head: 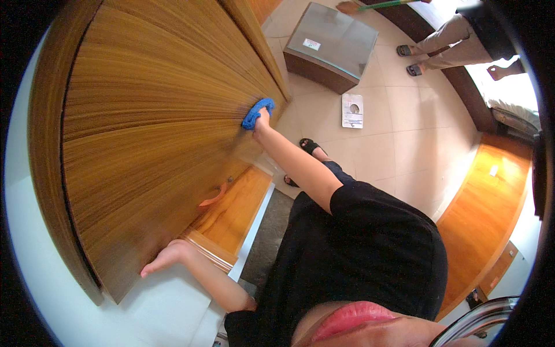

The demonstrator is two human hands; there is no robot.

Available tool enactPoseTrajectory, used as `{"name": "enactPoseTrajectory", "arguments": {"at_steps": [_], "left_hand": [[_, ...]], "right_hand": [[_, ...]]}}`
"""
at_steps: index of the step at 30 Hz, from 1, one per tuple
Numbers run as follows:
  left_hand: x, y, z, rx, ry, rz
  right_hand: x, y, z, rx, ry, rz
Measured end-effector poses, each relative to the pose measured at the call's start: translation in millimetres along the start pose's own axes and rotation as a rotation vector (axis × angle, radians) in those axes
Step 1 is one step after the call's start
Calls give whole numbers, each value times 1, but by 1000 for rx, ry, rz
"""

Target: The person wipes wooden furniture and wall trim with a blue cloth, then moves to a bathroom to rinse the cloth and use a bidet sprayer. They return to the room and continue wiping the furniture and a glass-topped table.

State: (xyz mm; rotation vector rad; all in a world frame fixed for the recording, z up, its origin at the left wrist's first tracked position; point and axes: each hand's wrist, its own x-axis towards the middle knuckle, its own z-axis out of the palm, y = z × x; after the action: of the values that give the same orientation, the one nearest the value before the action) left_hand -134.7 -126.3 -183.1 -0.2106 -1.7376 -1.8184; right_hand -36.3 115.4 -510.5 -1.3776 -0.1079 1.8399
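Note:
My right hand (262, 119) holds a bunched blue cloth (257, 113) against the face of a large wood-grain panel (164, 99), near its far side. Lower left, my left hand (167, 256) rests stretched out at the panel's near edge with no object seen in it; part of its fingers is hidden. Between my arms stands a lighter orange-brown wooden piece (243, 208), and an orange curved strip (213, 196) shows beside the panel.
A dark box-shaped cabinet with a glassy top (331, 32) stands on the tiled floor, near a flat white package (352, 111). Another person (459, 43) stands upper right. A green-handled broom (381, 5) shows at the top. A wooden board (481, 208) lies along the right.

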Motion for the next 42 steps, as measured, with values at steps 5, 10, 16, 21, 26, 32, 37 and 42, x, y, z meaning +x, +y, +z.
{"name": "enactPoseTrajectory", "arguments": {"at_steps": [5, 10, 16, 21, 26, 32, 37, 42], "left_hand": [[6, -9, -5, 33, -6, -6], [-5, 1, 0, 18, -25, -93], [-3, -6, 0, 31, -12, -23], [-2, -20, -6, 145, 28, 45], [-3, -28, -7, 142, 62, 114], [-15, -41, -5, 205, 82, 148], [-24, -16, 3, 219, 203, -160], [-32, -33, -5, 78, 37, -208]], "right_hand": [[-39, -63, 46, 220, -105, 56], [-256, -176, 135, -295, -209, -1103], [-289, -221, 167, -265, -271, -1417], [-257, -214, 149, -393, -349, -1629], [-218, -137, 98, -643, -501, -1783], [-144, -42, 28, -1019, -918, -2047], [-226, -71, 85, -883, -685, -1876], [-365, -146, 151, -614, -810, -2229]]}}
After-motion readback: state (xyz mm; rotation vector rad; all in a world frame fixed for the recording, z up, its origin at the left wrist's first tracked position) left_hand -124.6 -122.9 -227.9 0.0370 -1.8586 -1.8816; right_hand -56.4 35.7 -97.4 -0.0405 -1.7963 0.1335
